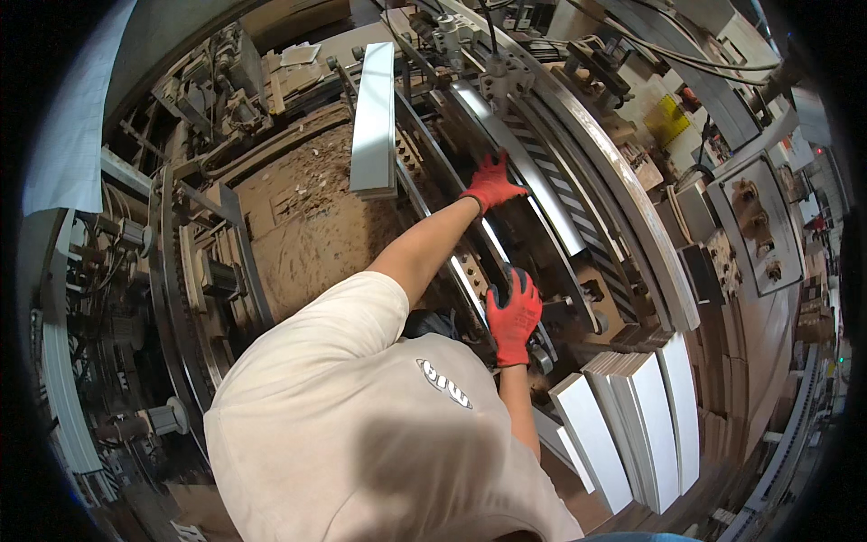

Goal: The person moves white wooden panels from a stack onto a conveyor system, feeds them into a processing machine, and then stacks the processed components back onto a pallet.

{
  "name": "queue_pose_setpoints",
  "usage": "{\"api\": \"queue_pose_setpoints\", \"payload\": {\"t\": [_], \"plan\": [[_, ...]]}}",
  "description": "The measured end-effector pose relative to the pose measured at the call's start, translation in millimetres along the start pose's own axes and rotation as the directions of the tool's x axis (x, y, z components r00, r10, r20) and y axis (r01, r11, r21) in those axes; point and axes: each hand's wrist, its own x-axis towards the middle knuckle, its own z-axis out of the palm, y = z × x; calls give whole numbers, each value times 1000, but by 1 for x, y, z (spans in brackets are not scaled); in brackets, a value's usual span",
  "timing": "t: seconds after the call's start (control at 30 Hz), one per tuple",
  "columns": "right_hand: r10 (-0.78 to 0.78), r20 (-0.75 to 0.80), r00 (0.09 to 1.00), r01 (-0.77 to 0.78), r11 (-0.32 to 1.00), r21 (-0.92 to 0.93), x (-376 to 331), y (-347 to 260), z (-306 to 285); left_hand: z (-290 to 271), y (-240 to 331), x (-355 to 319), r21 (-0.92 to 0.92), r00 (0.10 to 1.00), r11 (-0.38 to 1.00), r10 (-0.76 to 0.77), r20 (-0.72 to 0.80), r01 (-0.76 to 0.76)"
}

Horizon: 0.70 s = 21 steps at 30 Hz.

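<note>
I lean over a large machine in a beige T-shirt and red-and-black gloves. My left hand (492, 185) is stretched forward and rests, fingers spread, on a shiny curved metal rail (533, 181) of the machine. Nearer to me, the fingers of my right hand (515, 316) curl over the edge of a darker metal rail (470, 280). A stack of flat white cardboard blanks (632, 425) stands on edge just right of my right forearm.
Another stack of white blanks (373, 117) lies on the machine ahead of my left arm. Cardboard scraps and dust cover the brown surface (307, 226) below it. Gears and chains (194, 280) run along the left. Cables and brackets (596, 63) crowd the far right.
</note>
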Motion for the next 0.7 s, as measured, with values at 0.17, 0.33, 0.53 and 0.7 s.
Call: {"api": "queue_pose_setpoints", "payload": {"t": [0.17,0.33,0.53,0.7], "plan": [[84,-74,994,-71,983,167,5,-5,-5,5,-6,4,87,998,996,34,-61,-29],[269,-153,951,-149,832,535,19,11,0,1,0,4,74,998,997,32,-55,-28],[459,-81,885,-253,620,743,35,15,4,0,3,1,49,998,998,39,-44,-37],[499,-96,861,-269,608,747,50,29,6,1,-11,6,64,996,996,67,-63,-63]]}}
